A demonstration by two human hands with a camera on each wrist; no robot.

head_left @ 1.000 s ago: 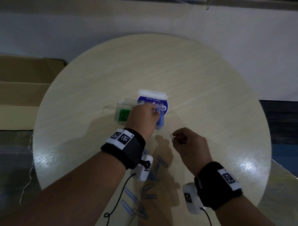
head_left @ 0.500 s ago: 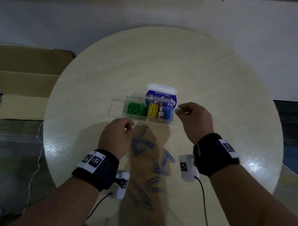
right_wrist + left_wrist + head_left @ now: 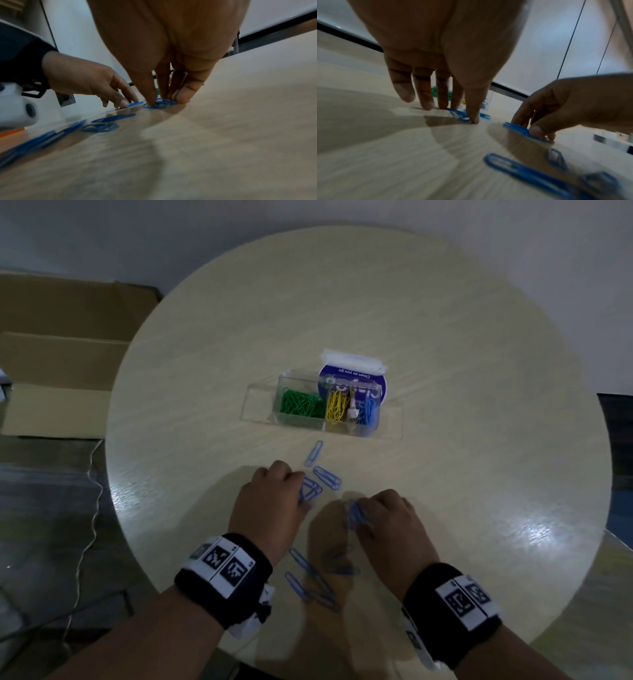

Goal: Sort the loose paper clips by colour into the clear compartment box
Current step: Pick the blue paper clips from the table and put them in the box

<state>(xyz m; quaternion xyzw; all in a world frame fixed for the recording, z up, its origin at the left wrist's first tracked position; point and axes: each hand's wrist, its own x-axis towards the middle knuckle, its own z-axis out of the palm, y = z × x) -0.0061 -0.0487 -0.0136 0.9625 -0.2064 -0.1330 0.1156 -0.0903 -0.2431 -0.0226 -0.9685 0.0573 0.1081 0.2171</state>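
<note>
The clear compartment box [image 3: 390, 428] stands mid-table and holds green clips [image 3: 301, 405], yellow clips [image 3: 337, 405] and blue clips [image 3: 370, 410]. Several loose blue paper clips [image 3: 327, 477] lie in front of it, and more [image 3: 308, 577] lie between my wrists. My left hand [image 3: 303, 491] is down on the table, its thumb and fingers pinching a blue clip [image 3: 458, 115]. My right hand [image 3: 356, 511] pinches a small bunch of blue clips [image 3: 159, 105] against the tabletop, also visible in the left wrist view [image 3: 520, 129].
A white pack with a round blue label [image 3: 352, 368] lies just behind the box. The round wooden table [image 3: 496, 388] has a glare patch at right. Cardboard boxes [image 3: 61, 354] and a thin cable [image 3: 89, 508] are on the floor at left.
My left hand came back from the box to the loose blue clips. My right hand reached to the box's right end, then returned and now pinches blue clips near the left hand.
</note>
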